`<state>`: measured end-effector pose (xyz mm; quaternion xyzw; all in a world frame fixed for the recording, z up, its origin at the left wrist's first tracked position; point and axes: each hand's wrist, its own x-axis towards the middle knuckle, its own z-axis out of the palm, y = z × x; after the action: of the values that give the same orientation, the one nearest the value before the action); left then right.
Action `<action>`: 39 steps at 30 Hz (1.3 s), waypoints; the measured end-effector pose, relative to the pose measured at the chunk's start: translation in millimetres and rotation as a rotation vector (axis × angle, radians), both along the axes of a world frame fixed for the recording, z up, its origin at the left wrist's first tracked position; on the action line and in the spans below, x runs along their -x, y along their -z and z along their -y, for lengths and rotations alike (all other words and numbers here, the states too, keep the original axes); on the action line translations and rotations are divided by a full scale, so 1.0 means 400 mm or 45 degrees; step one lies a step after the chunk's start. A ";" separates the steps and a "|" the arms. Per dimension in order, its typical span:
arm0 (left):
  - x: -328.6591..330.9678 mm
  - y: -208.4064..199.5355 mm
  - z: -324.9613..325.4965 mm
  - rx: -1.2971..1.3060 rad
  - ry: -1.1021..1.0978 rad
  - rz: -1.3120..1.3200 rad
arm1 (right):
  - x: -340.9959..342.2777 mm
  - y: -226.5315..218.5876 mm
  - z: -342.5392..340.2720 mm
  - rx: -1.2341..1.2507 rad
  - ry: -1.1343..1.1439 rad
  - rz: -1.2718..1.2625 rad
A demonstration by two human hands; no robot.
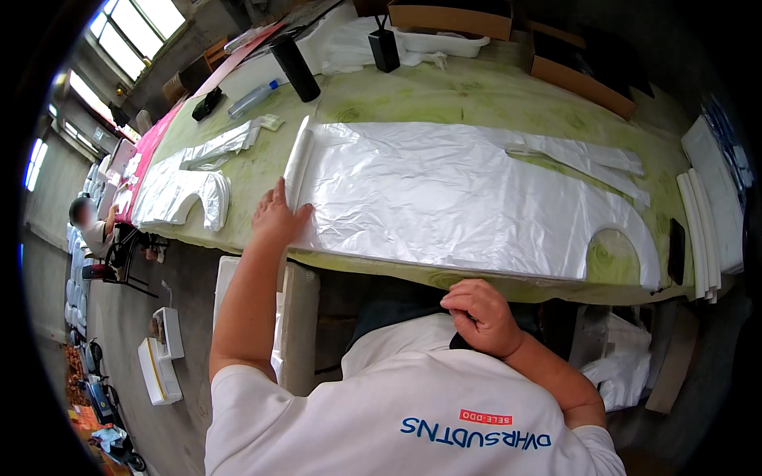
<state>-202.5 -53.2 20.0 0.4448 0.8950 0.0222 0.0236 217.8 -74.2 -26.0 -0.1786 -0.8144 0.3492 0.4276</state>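
Observation:
A shiny white plastic apron lies flat across the table in front of me, slightly wrinkled. Its curved neck loop and long narrow strips point to the right. Along its left end runs a narrow rolled or folded white edge. My left hand rests on that end near the table's front edge, fingers spread and thumb apart. Close to my body, just off the front edge, my right hand is curled closed; whether it holds anything is hidden. A folded stack of similar white plastic aprons lies farther left.
The table has a green patterned cover. A black cylinder, clear bottle, black box-shaped holder and cardboard boxes stand along the back. A black phone-like object and white rolls are at right. Another person sits far left.

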 end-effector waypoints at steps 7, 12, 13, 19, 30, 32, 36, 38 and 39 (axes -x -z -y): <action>0.190 0.033 0.028 -0.245 -0.054 0.281 | 0.000 -0.001 0.004 -0.003 -0.014 0.021; 0.051 -0.007 0.028 -0.562 -0.007 0.984 | 0.002 -0.002 0.009 0.104 0.027 0.003; -0.014 -0.007 0.032 -0.640 0.027 1.188 | 0.005 -0.010 0.012 0.161 0.023 0.006; -0.411 -0.022 0.083 -0.625 -0.026 2.117 | 0.022 -0.022 0.033 0.850 0.067 -0.010; -0.559 -0.030 0.268 -0.523 0.123 2.195 | 0.070 -0.108 -0.003 1.788 -0.090 0.004; -0.562 -0.026 0.272 -0.583 0.119 2.290 | 0.107 -0.100 -0.006 1.744 -0.171 0.016; -0.572 -0.021 0.260 -0.592 0.024 2.300 | 0.151 -0.058 0.007 1.624 -0.177 -0.037; -0.585 -0.003 0.250 -0.661 0.122 2.350 | 0.143 -0.078 -0.007 1.563 -0.083 -0.002; -0.584 -0.003 0.245 -0.607 0.220 2.400 | 0.130 -0.095 -0.020 1.531 -0.042 0.041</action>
<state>31.1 -151.1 21.1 0.3020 0.4455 0.5474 0.6408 165.7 -66.1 11.8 -0.3817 -0.4833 0.7524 0.2338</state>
